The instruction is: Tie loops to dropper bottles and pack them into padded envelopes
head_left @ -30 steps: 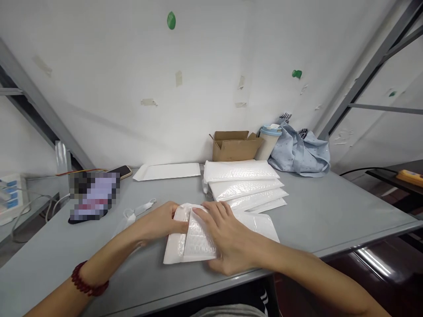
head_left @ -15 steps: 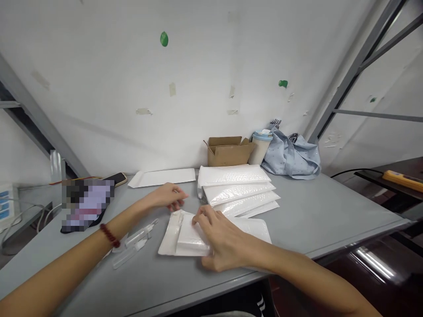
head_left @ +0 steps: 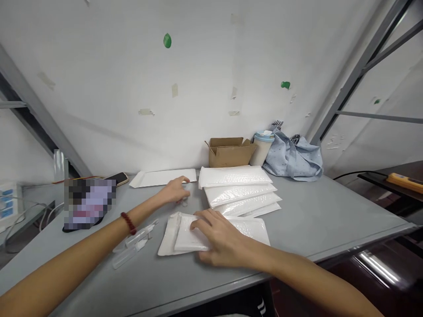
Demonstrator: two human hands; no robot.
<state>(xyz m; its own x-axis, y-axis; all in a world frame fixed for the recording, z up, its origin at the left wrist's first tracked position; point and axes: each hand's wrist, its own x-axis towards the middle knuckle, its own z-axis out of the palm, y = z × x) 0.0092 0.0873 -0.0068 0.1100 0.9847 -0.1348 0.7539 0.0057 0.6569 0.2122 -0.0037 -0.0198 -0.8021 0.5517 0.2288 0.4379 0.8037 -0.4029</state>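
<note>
My right hand lies over a white bubble mailer near the table's front edge, fingers curled on top and thumb at its near side. The mailer lies flat, its flap pointing left. Beyond the flap, my left hand hovers with thumb and index finger apart. Just below its fingers is a small clear thing, too faint to name. A fanned stack of white bubble mailers sits to the right of the left hand. Behind that hand lies another white mailer.
Clear plastic tubes lie beneath my left forearm. A phone and a blurred-out item are at the left. Along the wall stand an open cardboard box, a lidded cup and a light-blue cloth bag.
My left hand has moved up and slightly right, away from the mailer's flap, and its fingers have spread. My right hand stays on the mailer, shifted slightly.
</note>
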